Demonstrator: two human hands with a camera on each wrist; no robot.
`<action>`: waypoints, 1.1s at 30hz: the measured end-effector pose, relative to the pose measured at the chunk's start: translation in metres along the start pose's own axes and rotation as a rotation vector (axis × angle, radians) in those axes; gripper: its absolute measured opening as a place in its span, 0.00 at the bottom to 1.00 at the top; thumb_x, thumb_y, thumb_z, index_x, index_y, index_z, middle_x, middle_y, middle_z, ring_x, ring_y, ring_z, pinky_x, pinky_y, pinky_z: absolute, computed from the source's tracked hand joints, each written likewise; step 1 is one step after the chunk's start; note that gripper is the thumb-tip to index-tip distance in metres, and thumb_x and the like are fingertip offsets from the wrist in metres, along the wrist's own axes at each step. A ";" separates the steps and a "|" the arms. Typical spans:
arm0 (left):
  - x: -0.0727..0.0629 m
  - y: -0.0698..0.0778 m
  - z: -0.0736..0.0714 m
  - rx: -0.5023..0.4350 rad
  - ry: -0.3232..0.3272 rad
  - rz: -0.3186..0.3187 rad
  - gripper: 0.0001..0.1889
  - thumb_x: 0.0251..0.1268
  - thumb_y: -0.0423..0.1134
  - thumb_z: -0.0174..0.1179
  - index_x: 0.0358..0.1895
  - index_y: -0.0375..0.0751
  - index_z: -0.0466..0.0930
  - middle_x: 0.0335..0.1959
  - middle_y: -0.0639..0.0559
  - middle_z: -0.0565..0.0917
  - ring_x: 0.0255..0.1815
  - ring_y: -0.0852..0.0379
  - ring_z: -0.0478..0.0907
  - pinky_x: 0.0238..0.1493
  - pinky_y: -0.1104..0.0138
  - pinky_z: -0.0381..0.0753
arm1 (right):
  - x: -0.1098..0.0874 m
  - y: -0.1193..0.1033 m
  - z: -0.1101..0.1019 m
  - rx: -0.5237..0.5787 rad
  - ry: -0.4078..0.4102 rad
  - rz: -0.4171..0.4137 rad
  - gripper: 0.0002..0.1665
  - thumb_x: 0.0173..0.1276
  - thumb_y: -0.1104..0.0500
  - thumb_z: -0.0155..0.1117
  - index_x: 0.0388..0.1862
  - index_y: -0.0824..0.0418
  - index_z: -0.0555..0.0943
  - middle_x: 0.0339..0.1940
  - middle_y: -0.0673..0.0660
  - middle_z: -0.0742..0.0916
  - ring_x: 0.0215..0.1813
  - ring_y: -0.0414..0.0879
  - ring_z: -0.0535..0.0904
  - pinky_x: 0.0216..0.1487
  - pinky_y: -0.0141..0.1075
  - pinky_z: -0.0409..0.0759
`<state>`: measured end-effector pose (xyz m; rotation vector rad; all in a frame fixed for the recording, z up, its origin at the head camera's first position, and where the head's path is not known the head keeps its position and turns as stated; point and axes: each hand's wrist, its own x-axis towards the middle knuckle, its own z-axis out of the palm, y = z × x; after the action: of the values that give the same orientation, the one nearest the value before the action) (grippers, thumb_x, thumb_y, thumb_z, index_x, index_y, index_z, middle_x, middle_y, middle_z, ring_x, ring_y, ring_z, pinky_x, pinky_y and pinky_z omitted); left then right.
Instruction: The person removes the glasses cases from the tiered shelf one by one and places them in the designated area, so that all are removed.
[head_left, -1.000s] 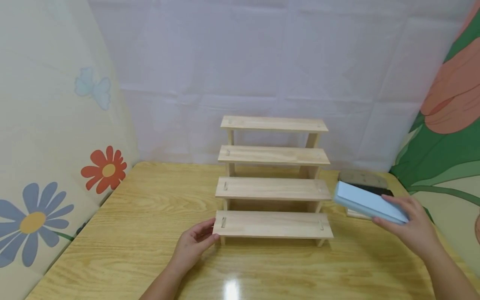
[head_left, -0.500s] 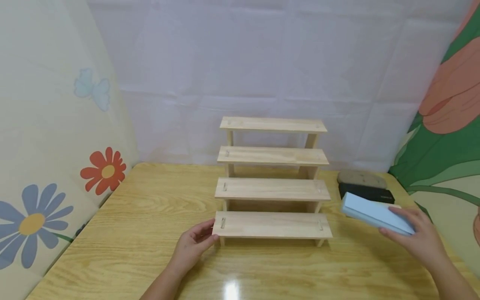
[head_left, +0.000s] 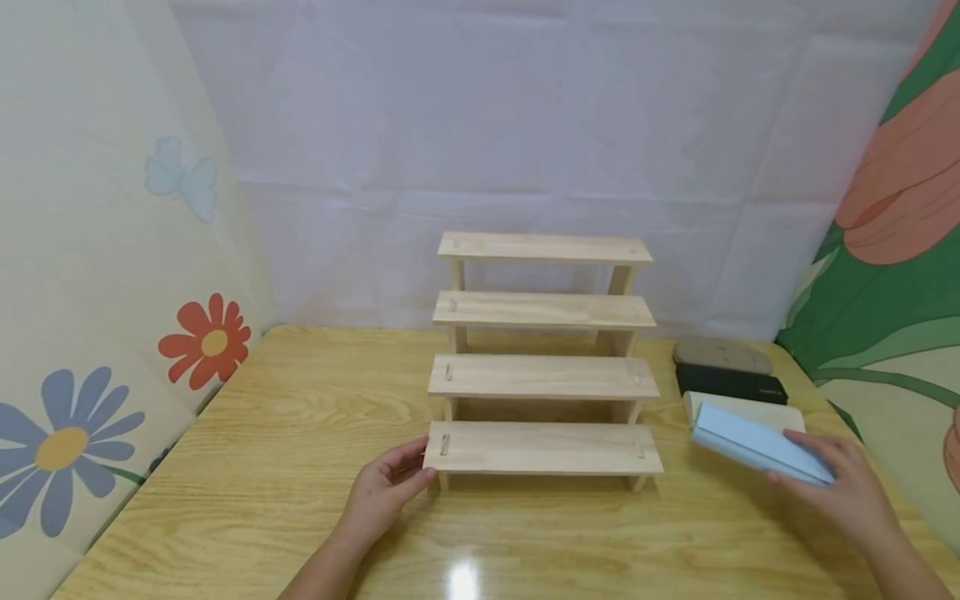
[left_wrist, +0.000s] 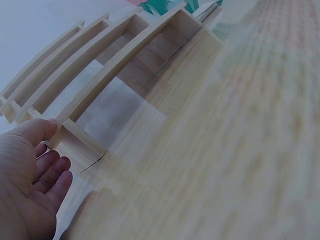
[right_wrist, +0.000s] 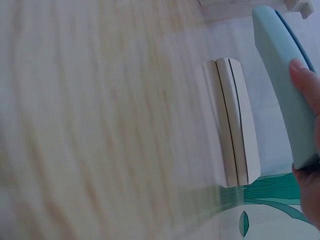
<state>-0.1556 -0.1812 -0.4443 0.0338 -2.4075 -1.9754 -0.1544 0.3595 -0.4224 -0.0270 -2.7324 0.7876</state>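
Observation:
A pale wooden stepped shelf (head_left: 543, 377) with several tiers stands mid-table. My left hand (head_left: 381, 493) pinches the left end of its lowest tier; in the left wrist view the thumb lies at the front corner and the other fingers are loosely bent below. My right hand (head_left: 851, 496) grips a light blue glasses case (head_left: 759, 442) by its right end, thumb and fingers on opposite long sides. The blue case is tilted and held above the table, just in front of a cream glasses case (right_wrist: 230, 122), which it partly covers in the head view.
Behind the cream case lie a black glasses case (head_left: 731, 384) and a grey-brown case (head_left: 722, 354), in a row right of the shelf. A wood-grain table (head_left: 300, 400) carries everything. White cloth (head_left: 525, 108) hangs behind, with flower-patterned cloths at both sides.
My right hand has brought the blue case toward me, slightly right and lower, uncovering the black case and more of the cream one. My left hand stays at the shelf.

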 end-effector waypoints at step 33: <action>0.000 0.001 0.001 0.023 0.012 0.004 0.23 0.60 0.31 0.67 0.60 0.32 0.77 0.56 0.38 0.83 0.48 0.63 0.79 0.49 0.77 0.79 | 0.000 0.023 0.011 0.005 -0.237 0.107 0.47 0.62 0.42 0.70 0.70 0.69 0.67 0.64 0.78 0.65 0.60 0.73 0.63 0.55 0.65 0.64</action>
<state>-0.1560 -0.1798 -0.4431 0.0406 -2.4215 -1.9401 -0.1589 0.3734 -0.4434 -0.0840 -2.9729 0.8774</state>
